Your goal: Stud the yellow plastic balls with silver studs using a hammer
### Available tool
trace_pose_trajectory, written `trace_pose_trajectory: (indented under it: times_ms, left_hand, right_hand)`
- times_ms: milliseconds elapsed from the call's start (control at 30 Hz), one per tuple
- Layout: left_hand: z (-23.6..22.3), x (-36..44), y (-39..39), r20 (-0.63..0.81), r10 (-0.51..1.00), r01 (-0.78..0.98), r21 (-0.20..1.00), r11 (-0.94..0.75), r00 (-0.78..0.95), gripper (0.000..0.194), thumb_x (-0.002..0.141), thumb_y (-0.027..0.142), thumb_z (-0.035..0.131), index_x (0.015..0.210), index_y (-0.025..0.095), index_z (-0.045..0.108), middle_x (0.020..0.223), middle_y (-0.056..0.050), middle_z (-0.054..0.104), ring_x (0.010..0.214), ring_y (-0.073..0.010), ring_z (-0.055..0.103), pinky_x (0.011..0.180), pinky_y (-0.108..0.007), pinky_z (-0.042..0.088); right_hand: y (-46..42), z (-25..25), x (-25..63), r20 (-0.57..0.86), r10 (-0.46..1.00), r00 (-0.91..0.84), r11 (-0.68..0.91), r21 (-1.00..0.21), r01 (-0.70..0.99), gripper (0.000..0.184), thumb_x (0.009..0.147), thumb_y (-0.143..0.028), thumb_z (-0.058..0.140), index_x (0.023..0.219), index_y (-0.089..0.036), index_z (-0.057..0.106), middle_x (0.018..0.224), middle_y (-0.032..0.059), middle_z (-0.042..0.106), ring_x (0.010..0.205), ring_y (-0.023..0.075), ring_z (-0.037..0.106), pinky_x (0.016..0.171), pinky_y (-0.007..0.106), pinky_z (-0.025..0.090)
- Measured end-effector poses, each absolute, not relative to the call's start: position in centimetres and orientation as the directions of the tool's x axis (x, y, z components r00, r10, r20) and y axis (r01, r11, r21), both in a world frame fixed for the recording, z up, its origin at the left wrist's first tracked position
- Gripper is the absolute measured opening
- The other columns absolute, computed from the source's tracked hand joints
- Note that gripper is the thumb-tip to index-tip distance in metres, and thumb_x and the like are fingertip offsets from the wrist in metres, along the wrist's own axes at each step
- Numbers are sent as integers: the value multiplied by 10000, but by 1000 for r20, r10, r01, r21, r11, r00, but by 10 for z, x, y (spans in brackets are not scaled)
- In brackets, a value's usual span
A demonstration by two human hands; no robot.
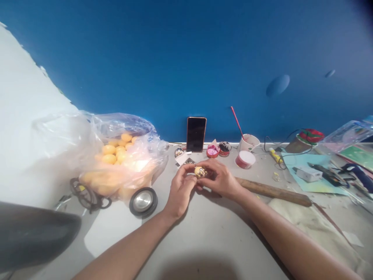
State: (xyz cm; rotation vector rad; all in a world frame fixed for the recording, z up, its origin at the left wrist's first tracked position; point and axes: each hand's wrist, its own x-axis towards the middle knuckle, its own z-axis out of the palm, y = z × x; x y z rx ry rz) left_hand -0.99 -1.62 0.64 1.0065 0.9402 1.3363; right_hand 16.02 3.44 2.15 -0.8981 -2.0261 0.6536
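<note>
Between my two hands is a small yellow ball [200,172] dotted with shiny and dark bits. My left hand [184,189] pinches it from the left with thumb and fingers. From the other side, the fingers of my right hand [220,179] close on it. Just behind the hands lie a white paper piece [182,158] and a small heap of shiny bits [190,161], partly hidden by my fingers. A similar decorated ball [178,152] sits beyond the paper.
A clear plastic bag of yellow balls [118,149] stands left, near a round metal lid [143,201]. A phone [196,134] leans on the wall. Right are a white cup [249,142] with a red stick, a red-and-white tub [245,159] and a wooden rod [274,191].
</note>
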Motion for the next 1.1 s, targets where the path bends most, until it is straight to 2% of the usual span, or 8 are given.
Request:
trace_pose_trajectory:
  times_ms: [67, 200, 333, 467, 600, 833, 1000, 1100]
  left_hand:
    - [6, -11, -14, 5, 999, -391, 920, 17, 54, 342, 918, 394, 726, 1167, 174, 646, 1056, -73, 720, 772, -160, 689, 713, -304, 577]
    - [5, -11, -11, -51, 993, -487, 868, 96, 106, 437, 823, 417, 848, 1127, 155, 678, 941, -60, 730, 763, -164, 687, 727, -296, 563]
    - [3, -11, -9, -100, 990, -516, 846, 137, 99, 456, 763, 443, 898, 1041, 151, 682, 843, -24, 700, 728, -143, 666, 707, -267, 542]
    - [0, -11, -8, -107, 990, -524, 840, 141, 95, 461, 791, 508, 866, 1011, 156, 665, 765, 10, 641, 646, -107, 603, 618, -224, 502]
    - [1, -13, -8, -80, 989, -515, 847, 132, 122, 525, 841, 621, 778, 1053, 160, 643, 784, -8, 650, 631, -130, 609, 587, -258, 535]
    - [10, -14, -11, -5, 985, -321, 945, 61, 171, 487, 849, 488, 819, 1149, 161, 619, 892, -47, 708, 700, -160, 666, 641, -287, 580]
    - [12, -13, -13, -19, 983, -321, 944, 78, 181, 507, 847, 436, 820, 1239, 186, 618, 936, -44, 700, 697, -160, 660, 657, -302, 585]
    - [13, -12, -13, -12, 989, -340, 938, 62, 149, 521, 785, 336, 871, 1226, 203, 628, 1006, -44, 700, 813, -176, 671, 690, -267, 565]
  right_hand:
    - [36, 17, 161, 508, 742, -438, 665, -643, 380, 404, 800, -169, 789, 1193, -260, 768, 952, 52, 709, 905, 236, 642, 820, 388, 547]
    - [37, 10, 163, 503, 718, -482, 689, -616, 383, 471, 829, -206, 816, 1279, -322, 740, 1019, 55, 675, 968, 249, 623, 850, 402, 548]
    - [35, 9, 161, 526, 713, -463, 697, -600, 393, 412, 808, -257, 854, 1197, -250, 720, 997, 56, 687, 891, 236, 615, 817, 393, 536]
    - [34, 11, 159, 525, 717, -459, 693, -609, 386, 369, 800, -236, 846, 1147, -222, 723, 980, 54, 710, 848, 222, 628, 780, 371, 528]
    - [35, 12, 158, 532, 692, -488, 711, -618, 335, 432, 827, -182, 789, 1249, -257, 733, 1053, 62, 745, 952, 244, 666, 876, 404, 537]
    - [34, 9, 158, 540, 662, -520, 737, -597, 318, 501, 817, -128, 724, 1294, -280, 701, 1086, 60, 753, 981, 249, 667, 900, 425, 539]
    - [35, 4, 158, 532, 705, -469, 707, -574, 412, 323, 760, -153, 737, 1066, -241, 687, 984, 49, 723, 855, 226, 640, 770, 372, 535]
    - [35, 4, 157, 582, 650, -489, 758, -543, 361, 309, 781, -136, 694, 1072, -241, 678, 1035, 67, 740, 930, 250, 669, 851, 412, 547]
